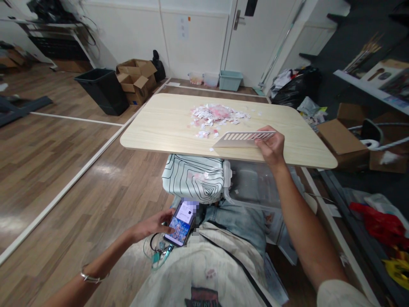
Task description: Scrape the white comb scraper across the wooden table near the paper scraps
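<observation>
My left hand grips a smartphone with a lit screen over my lap, the thumb lying on the glass. Keys and a teal cord hang below the phone. In my right hand is a thin, pale slotted panel, pinched at its right end and tilted with its lower edge at the near part of the table. Just beyond the panel lies a heap of small white and pink paper scraps. A few loose scraps are scattered around the heap.
Under the table's near edge are a white pouch with black lines and a clear plastic bin, both holding some scraps. A black trash can and cardboard boxes stand left. Another open box is at right.
</observation>
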### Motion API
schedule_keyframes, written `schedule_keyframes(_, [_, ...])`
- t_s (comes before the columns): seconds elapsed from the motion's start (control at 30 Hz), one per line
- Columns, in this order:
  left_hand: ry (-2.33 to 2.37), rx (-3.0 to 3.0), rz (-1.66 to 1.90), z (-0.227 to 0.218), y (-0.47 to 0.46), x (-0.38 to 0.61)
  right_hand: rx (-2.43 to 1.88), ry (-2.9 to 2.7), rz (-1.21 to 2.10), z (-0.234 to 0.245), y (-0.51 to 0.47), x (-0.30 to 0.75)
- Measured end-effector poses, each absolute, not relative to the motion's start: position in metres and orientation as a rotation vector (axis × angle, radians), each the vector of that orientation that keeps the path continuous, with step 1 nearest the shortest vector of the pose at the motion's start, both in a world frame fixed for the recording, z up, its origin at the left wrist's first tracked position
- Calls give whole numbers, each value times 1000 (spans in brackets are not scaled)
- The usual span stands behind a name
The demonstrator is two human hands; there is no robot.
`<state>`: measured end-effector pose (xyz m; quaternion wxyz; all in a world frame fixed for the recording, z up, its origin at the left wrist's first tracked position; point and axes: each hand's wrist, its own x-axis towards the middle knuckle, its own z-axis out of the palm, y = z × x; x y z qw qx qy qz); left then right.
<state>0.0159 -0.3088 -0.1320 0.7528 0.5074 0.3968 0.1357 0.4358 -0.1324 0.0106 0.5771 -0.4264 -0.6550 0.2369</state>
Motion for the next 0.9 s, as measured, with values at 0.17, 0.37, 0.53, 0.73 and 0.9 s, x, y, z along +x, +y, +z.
schedule_keyframes(0.17, [861, 1110, 252, -139, -308, 10, -1006, -1529, 564, 9, -131, 437])
schedule_keyframes(0.37, [860, 1132, 232, -142, -308, 9, -1017, -1537, 553, 10, -134, 437])
schedule_keyframes(0.53, [862, 1135, 243, -137, -307, 11, -1032, -1541, 547, 12, -135, 436])
schedule_keyframes(0.73, [861, 1119, 263, -127, -309, 14, -1036, -1530, 554, 14, -135, 435])
schedule_keyframes(0.9, [856, 1092, 291, -126, -309, 16, -1052, -1523, 556, 15, -136, 433])
